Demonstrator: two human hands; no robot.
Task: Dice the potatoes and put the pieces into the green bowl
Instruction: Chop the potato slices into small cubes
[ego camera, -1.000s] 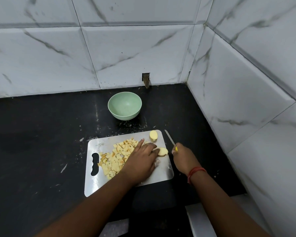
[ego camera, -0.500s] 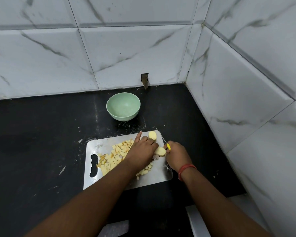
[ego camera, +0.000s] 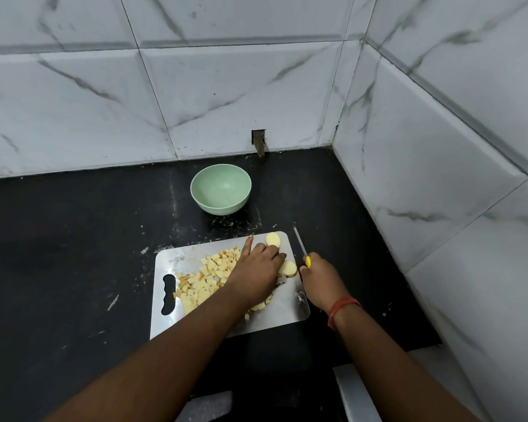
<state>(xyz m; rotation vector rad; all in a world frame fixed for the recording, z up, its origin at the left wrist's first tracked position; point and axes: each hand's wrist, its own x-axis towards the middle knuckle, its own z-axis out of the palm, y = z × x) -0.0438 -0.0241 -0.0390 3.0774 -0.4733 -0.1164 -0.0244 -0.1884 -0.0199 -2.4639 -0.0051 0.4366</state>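
A steel cutting board point(ego camera: 282, 315) lies on the black counter. A pile of diced potato point(ego camera: 208, 278) covers its left half. My left hand point(ego camera: 258, 266) rests on the board over the dice, index finger straight, the other fingertips touching a round potato slice point(ego camera: 288, 267). A second slice point(ego camera: 272, 239) sits at the board's far right corner. My right hand point(ego camera: 320, 278) grips a yellow-handled knife point(ego camera: 301, 246) just right of the board, blade pointing away from me. The green bowl point(ego camera: 220, 190) stands empty beyond the board.
White marble-tiled walls close the counter at the back and on the right. A small notch in the back wall point(ego camera: 258, 141) sits behind the bowl. Potato scraps dot the counter point(ego camera: 73, 254) around the board. The counter's near edge is by my right forearm.
The knife was against the near slice half a second ago; my right hand has since drawn it back right, off the board's edge. My left hand has stayed over the dice.
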